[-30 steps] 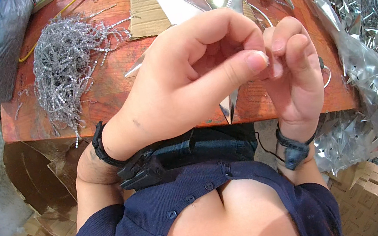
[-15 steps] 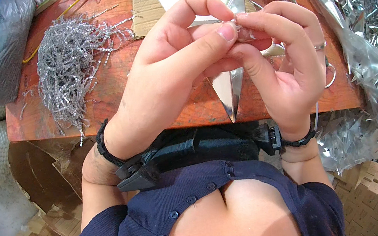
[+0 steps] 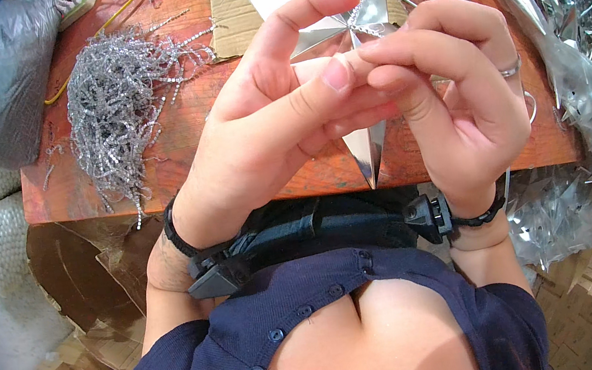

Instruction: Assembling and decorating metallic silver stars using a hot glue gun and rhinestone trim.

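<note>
My left hand is raised over the front of the table, its index finger stretched up and apart from the thumb. Its other fingers reach across to my right hand. The thumb and index finger of that right hand are brought together against the left fingertips; anything small between them is hidden. Beneath both hands lies a shiny silver faceted star, its middle partly covered by my fingers. A thin silver bead chain runs along the star's upper right point.
The star's upper part rests on a cardboard sheet on the reddish wooden table. To the left is a tangled heap of silver bead chains. Clear plastic bags of silver pieces flank the right side; a grey plastic bag stands far left.
My left index finger has lifted away from the thumb, opening that pinch. The right fingers stay near the left fingertips. The whole view has shifted slightly, with the table further right.
</note>
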A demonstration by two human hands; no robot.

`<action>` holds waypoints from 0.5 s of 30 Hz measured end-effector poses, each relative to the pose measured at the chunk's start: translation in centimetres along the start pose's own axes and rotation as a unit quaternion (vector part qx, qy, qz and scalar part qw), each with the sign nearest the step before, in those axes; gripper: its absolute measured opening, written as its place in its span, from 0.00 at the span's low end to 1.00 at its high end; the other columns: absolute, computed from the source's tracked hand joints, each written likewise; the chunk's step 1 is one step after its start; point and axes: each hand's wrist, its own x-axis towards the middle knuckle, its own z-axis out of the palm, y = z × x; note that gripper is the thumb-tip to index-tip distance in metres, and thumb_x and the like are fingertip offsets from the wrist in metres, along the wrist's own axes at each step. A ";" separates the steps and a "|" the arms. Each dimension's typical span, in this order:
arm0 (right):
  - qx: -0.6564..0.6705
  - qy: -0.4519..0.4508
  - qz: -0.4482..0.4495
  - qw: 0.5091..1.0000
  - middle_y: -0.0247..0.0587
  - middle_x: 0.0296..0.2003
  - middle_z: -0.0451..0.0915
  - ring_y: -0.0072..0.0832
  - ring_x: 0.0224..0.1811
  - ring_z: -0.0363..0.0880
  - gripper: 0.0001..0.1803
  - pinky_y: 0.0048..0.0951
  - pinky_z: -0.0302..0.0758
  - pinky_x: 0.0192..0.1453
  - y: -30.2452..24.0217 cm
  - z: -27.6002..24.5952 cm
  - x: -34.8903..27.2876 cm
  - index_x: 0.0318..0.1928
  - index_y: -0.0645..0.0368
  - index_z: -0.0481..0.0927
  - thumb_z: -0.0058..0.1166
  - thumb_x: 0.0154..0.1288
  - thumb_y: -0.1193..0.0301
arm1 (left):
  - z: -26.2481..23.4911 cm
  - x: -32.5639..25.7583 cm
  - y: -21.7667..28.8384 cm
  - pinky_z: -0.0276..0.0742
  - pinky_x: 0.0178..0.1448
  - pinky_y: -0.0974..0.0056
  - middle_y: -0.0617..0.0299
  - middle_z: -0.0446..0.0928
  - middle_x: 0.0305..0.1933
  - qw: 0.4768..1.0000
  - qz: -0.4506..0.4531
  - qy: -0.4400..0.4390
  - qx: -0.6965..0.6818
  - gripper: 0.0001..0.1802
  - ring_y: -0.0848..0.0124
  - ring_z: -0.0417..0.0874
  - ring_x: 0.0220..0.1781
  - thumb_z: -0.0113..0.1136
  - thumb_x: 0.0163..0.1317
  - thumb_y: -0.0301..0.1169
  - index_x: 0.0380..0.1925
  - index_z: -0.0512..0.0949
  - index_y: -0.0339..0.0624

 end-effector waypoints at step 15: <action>0.084 -0.036 0.047 0.995 0.41 0.38 0.72 0.26 0.41 0.69 0.07 0.23 0.66 0.46 -0.1 0.4 -0.3 0.37 0.65 0.77 0.56 0.57 0.78 | 0.1 0.1 0.1 0.75 0.56 0.61 0.47 0.76 0.49 0.974 0.047 0.057 0.213 0.29 0.60 0.79 0.53 0.55 0.64 0.30 0.61 0.55 0.37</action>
